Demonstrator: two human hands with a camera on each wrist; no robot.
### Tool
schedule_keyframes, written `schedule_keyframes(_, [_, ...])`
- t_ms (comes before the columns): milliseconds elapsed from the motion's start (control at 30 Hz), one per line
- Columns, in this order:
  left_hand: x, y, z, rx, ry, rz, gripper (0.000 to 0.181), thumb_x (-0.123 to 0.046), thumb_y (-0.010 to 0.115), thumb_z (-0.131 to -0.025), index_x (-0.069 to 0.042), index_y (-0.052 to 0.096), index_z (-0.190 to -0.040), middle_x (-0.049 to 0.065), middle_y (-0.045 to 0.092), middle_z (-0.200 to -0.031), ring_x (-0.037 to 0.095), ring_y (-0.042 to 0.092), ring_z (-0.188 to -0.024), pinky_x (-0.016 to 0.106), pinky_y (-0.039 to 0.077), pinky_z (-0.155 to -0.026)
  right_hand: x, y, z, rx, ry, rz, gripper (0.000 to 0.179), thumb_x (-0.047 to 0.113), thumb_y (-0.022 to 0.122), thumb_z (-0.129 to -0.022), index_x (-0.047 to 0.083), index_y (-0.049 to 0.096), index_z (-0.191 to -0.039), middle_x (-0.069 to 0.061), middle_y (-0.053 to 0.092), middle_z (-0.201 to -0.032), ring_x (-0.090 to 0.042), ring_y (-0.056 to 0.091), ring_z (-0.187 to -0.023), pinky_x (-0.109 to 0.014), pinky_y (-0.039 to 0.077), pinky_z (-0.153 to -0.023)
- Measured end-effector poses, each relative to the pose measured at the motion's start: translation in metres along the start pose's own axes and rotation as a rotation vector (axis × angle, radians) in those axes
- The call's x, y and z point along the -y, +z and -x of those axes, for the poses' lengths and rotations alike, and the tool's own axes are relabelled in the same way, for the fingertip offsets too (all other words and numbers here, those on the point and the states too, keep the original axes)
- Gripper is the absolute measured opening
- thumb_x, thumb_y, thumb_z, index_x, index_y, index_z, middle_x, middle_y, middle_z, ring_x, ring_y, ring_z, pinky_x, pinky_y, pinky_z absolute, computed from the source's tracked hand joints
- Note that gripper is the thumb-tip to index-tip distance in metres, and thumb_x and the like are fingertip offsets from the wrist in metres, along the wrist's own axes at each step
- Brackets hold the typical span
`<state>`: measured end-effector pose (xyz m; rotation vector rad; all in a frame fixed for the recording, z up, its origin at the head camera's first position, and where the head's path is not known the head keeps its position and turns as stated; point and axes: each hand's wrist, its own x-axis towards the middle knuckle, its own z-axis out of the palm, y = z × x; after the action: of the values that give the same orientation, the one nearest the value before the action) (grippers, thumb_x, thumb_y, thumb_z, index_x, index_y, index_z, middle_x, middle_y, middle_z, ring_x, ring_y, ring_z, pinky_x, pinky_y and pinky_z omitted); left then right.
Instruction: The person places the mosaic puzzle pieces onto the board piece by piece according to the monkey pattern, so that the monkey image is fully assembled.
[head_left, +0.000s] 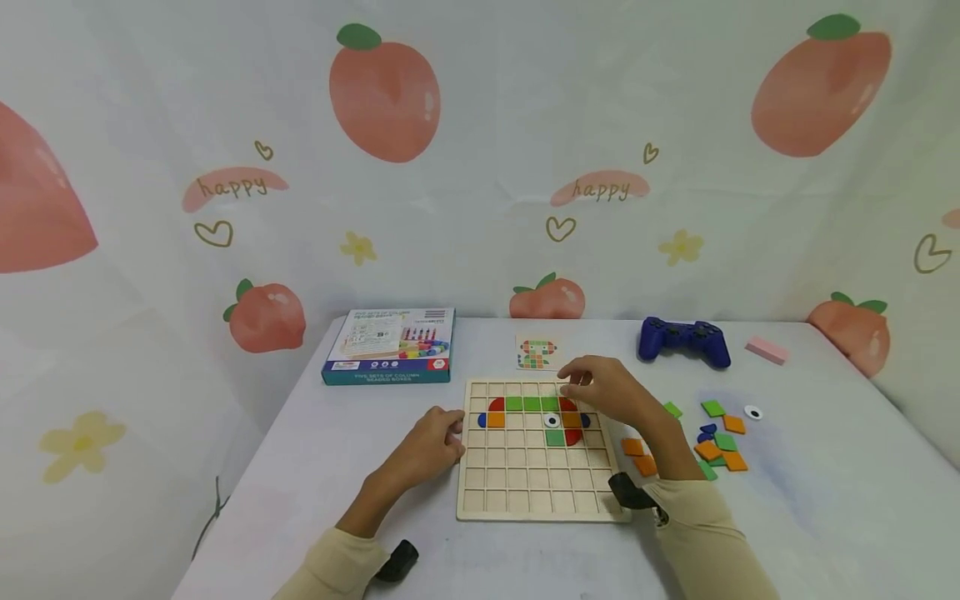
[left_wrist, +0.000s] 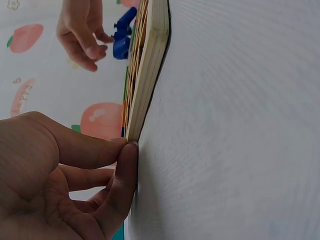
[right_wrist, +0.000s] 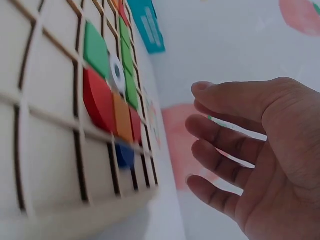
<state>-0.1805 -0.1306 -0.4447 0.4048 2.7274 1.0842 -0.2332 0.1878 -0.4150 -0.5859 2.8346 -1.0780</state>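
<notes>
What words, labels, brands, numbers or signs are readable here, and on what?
"happy", twice in the head view, once in the left wrist's, on the peach-print backdrop.
"FIVE SETS OF COLUMN BEADED BOXES", on the front of the box.
Too small or blurred: most print on the box's top; any markings on the game controller.

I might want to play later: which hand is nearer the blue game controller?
Right. The right hand hovers over the far right corner of the board, left of the blue game controller; the left hand touches the board's left edge, farther away.
</notes>
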Motion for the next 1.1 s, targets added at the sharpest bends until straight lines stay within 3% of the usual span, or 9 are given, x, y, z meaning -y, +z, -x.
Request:
schedule_keyframes(333, [0.000,0.000,0.001,-0.002,0.005,0.015,0.054,0.004,0.070,-0.091,0.013,0.058,-0.142,0.009,0.056,-0.103,0.019,0.053,-0.092,0.026,0.052,-0.077,-0.027,-0.027,0.017,-0.049,0.134,0.042,0.041,0.034,0.071,-0.100,0.003,0.074,-0.127,-0.009,0.069,-0.104,-0.026,0.060,-0.095,-0.036,0.052,-0.078])
schedule_keyframes(767, [0.002,0.000,0.000,0.007,-0.007,0.025,0.056,0.005,0.071,-0.090,0.013,0.057,-0.143,0.010,0.056,-0.104,0.019,0.054,-0.092,0.027,0.055,-0.078,-0.066,-0.058,0.048,-0.112,0.231,0.085,0.045,0.033,0.074,-0.098,0.003,0.072,-0.130,-0.013,0.070,-0.110,-0.030,0.063,-0.101,-0.041,0.053,-0.081])
schedule_keyframes(1033, [0.000,-0.001,0.001,0.006,-0.017,0.034,0.056,0.004,0.069,-0.090,0.014,0.056,-0.144,0.011,0.057,-0.103,0.019,0.054,-0.091,0.027,0.054,-0.078,-0.082,-0.077,0.074,-0.143,0.335,0.033,0.049,0.030,0.073,-0.100,-0.001,0.066,-0.137,-0.024,0.068,-0.120,-0.038,0.062,-0.108,-0.052,0.056,-0.087])
schedule_keyframes(1100, [0.000,-0.001,0.001,0.006,-0.014,0.035,0.056,0.004,0.069,-0.090,0.014,0.056,-0.143,0.011,0.057,-0.104,0.019,0.054,-0.091,0.028,0.055,-0.078,-0.088,-0.081,0.081,-0.145,0.357,0.030,0.050,0.029,0.072,-0.100,-0.001,0.064,-0.138,-0.026,0.068,-0.122,-0.039,0.063,-0.108,-0.049,0.057,-0.086])
